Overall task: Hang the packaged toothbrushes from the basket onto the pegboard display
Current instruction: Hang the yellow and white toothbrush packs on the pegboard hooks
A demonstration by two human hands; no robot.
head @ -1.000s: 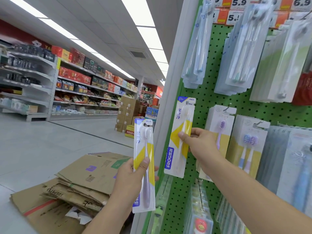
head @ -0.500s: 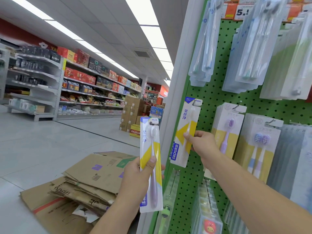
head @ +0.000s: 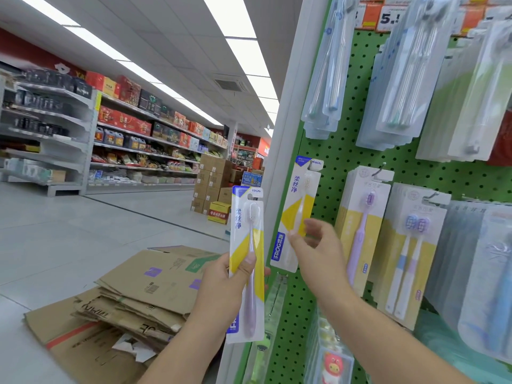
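Observation:
My left hand (head: 221, 286) is shut on a white, yellow and blue toothbrush pack (head: 247, 245) with a purple brush, held upright in front of the shelf post. A second, matching pack (head: 296, 206) hangs against the green pegboard (head: 329, 167), its top at a peg near the board's left edge. My right hand (head: 318, 253) pinches this pack's lower half, thumb in front, fingers loose and blurred. The basket is out of view.
Other toothbrush packs (head: 363, 225) hang on pegs to the right, and clear packs (head: 324, 79) hang above. A white upright post (head: 288, 120) borders the board. Flattened cardboard boxes (head: 138, 295) lie on the floor at left. Stocked shelves (head: 124, 139) line the far aisle.
My right hand lifted its pack up the pegboard until the top reached the peg, and its fingers have loosened. My left hand rose a little with its pack.

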